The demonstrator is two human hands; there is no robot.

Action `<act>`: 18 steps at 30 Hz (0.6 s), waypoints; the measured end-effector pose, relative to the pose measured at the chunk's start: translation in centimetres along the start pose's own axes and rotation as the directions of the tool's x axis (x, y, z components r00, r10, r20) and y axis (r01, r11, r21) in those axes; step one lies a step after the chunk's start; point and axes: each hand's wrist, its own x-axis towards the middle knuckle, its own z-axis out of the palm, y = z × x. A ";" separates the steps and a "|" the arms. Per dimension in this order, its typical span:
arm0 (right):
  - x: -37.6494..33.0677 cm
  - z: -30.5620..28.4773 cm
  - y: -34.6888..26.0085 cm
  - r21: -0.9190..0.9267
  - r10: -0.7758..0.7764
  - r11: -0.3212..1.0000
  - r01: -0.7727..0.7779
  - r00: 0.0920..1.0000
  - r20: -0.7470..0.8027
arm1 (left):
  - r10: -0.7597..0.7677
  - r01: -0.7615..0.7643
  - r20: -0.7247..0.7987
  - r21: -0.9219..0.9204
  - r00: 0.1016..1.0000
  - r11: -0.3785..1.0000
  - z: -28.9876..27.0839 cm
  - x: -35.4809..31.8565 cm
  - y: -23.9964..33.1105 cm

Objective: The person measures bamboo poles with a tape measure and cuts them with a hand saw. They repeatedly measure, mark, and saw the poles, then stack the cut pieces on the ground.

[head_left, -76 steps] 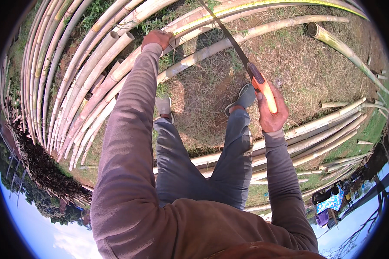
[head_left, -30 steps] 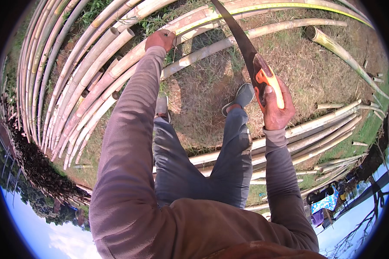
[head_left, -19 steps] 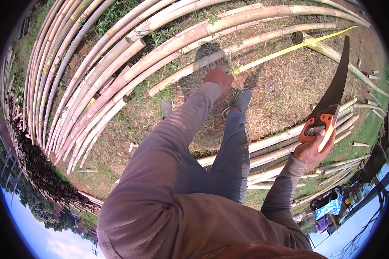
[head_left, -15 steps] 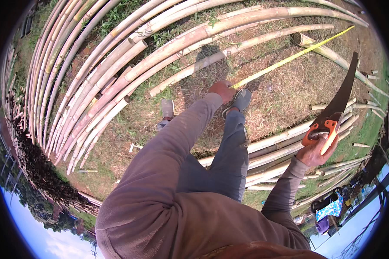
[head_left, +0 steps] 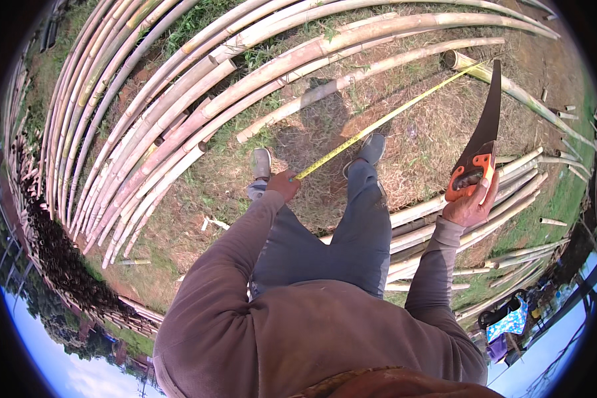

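My left hand (head_left: 284, 185) is closed on the near end of a yellow tape measure (head_left: 371, 127), in front of my left shoe. The tape blade stretches up and to the right, its far end close to the end of a thick bamboo pole (head_left: 511, 86). A hand saw (head_left: 483, 126) with an orange and black handle is in my right hand (head_left: 471, 205), fingers wrapped round the grip. The saw's dark blade points upward, away from me, with its tip near the thick pole. Whether the tape's case is inside my left hand is hidden.
Long bamboo poles (head_left: 298, 56) lie side by side across the left and far ground. Another stack of poles (head_left: 418, 215) lies to my right, behind the saw. My shoes (head_left: 373, 148) stand on dry grass. A blue patterned cloth (head_left: 509, 320) shows at the lower right.
My left hand has moved left and toward me with the tape, and more blade stretches across the ground. My right hand has brought the saw left, and its blade stands more upright.
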 end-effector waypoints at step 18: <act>-19.9 5.8 14.7 -0.533 -0.194 0.787 0.311 0.945 0.264 | 0.193 -0.272 -0.455 -0.114 0.869 0.955 -21.9 -10.7 -38.3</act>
